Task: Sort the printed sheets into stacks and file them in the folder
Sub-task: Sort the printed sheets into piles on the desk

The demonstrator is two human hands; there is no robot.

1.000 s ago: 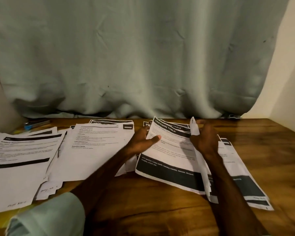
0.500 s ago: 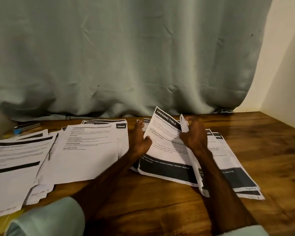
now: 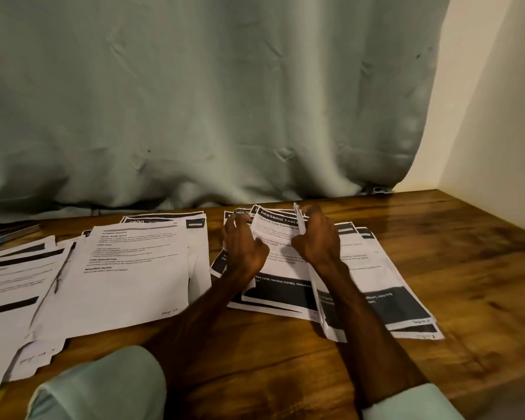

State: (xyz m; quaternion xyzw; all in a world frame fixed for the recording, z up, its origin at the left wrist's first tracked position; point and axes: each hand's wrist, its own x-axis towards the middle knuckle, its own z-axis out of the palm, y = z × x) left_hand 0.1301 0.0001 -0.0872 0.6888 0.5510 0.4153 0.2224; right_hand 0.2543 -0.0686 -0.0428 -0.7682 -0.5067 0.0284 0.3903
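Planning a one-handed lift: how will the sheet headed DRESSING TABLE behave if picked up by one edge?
Probably floppy and light: the DRESSING TABLE sheet is one thin page, its top curling up. May slide, lying loose on other sheets.

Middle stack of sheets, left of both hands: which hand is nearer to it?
Left. The left hand sits just right of the middle stack; the right hand is farther right, holding an upright sheet.
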